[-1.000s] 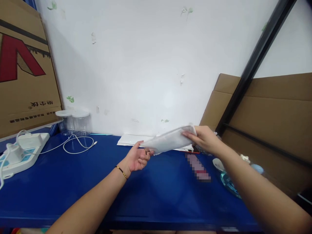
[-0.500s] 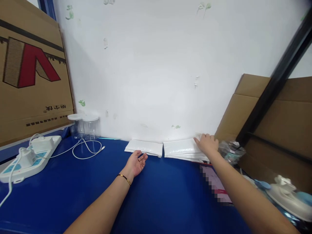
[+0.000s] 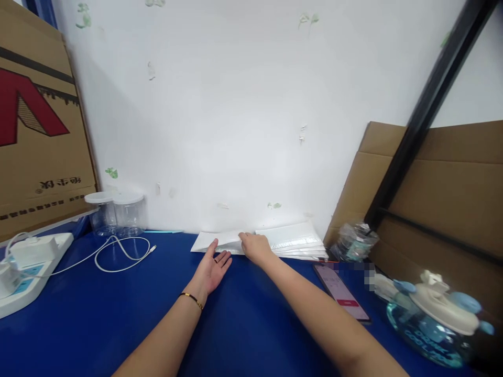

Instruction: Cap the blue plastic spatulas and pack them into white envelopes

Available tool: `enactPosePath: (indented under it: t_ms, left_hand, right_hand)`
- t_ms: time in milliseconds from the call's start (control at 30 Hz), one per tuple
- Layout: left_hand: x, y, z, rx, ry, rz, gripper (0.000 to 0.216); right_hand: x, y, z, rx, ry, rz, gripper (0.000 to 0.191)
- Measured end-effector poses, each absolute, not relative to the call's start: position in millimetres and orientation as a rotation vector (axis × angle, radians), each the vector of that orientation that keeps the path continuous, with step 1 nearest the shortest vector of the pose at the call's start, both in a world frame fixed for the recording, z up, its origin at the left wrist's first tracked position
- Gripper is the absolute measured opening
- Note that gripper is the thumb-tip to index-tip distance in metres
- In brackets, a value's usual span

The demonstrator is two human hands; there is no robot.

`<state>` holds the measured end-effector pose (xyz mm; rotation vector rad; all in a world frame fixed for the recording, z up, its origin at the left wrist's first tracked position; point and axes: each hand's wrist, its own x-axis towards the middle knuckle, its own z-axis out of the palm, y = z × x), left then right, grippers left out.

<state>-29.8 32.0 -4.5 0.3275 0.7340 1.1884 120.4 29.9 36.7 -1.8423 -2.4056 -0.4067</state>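
Observation:
Two low piles of white padded mailers lie against the wall on the blue table (image 3: 118,309): a small left pile (image 3: 214,242) and a taller right pile (image 3: 294,240). My left hand (image 3: 212,268) rests palm up on the table just in front of the left pile, fingers stretched out and holding nothing. My right hand (image 3: 256,246) lies knuckles up on the right end of the left pile, its fingers curled onto the top mailer's edge.
A phone (image 3: 341,291) lies screen up to the right, beside a crumpled clear bag (image 3: 356,242) and a blue water jug (image 3: 430,317). Cardboard sheets (image 3: 451,199) and a black bar lean at right. At left are clear jars (image 3: 116,212), a white cable (image 3: 118,251), a power strip (image 3: 23,269) and a carton (image 3: 35,131).
One second ago both hands held a white mailer in the air. It went down onto the right pile, then my right hand moved left to the left pile. My left hand opened onto the table.

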Motion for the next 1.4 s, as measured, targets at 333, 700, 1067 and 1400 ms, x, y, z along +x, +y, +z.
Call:
enactPosePath:
  t_ms: [333, 700, 1067, 1400]
  left_hand:
    - [-18, 9, 14, 0.244, 0.537, 1.635, 0.016]
    - [33, -38, 35, 0.573, 0.554, 1.797, 0.037]
    - [31, -28, 30, 0.362, 0.555, 1.821, 0.021]
    - [45, -23, 40, 0.51, 0.501, 1.907, 0.035]
  right_hand:
    - [166, -72, 20, -1.374, -2.395, -0.346, 0.036]
    - [229, -88, -27, -1.48, -2.009, 0.613, 0.107]
    - [215, -84, -17, -1.182, -1.864, 0.285, 0.046]
    - [220, -64, -38, -1.172, -1.237, 0.985, 0.04]
